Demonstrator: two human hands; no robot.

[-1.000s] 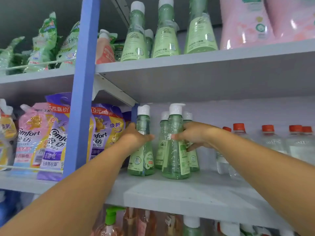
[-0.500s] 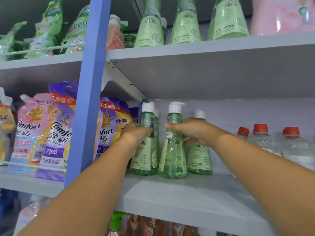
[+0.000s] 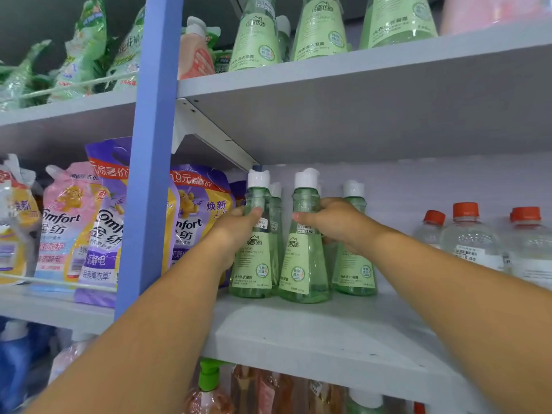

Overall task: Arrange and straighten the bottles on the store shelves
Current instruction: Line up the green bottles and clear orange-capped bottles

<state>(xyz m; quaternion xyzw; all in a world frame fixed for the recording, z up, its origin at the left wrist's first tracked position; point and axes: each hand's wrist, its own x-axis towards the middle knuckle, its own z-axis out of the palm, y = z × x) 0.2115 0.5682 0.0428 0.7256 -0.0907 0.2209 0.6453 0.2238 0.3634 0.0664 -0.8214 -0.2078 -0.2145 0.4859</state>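
- Head view: I hold two green bottles on the middle shelf (image 3: 343,333), near its left end beside the blue upright (image 3: 155,144).
- My left hand (image 3: 236,231) grips the left bottle (image 3: 254,255) at the neck, thumb across the front just above the price sticker.
- My right hand (image 3: 334,222) curls round the centre bottle (image 3: 304,258) at the shoulder, index finger laid across the front.
- Both bottles stand upright, set back from the front edge, labels facing outward, bases nearly touching.
- A third green bottle (image 3: 355,258) stands behind my right wrist; a fourth (image 3: 276,210) stands in the gap behind the front pair.
- Risk: both grips sit high on tall, narrow-necked bottles. A sideways push could tip a base, in my judgement.
- Risk: my right wrist is close to the third bottle; drawing back carelessly could knock it toward the red-capped clear bottles (image 3: 469,243) at the right.
- Soft refill pouches (image 3: 101,228) lean left of the upright, well apart from the work.
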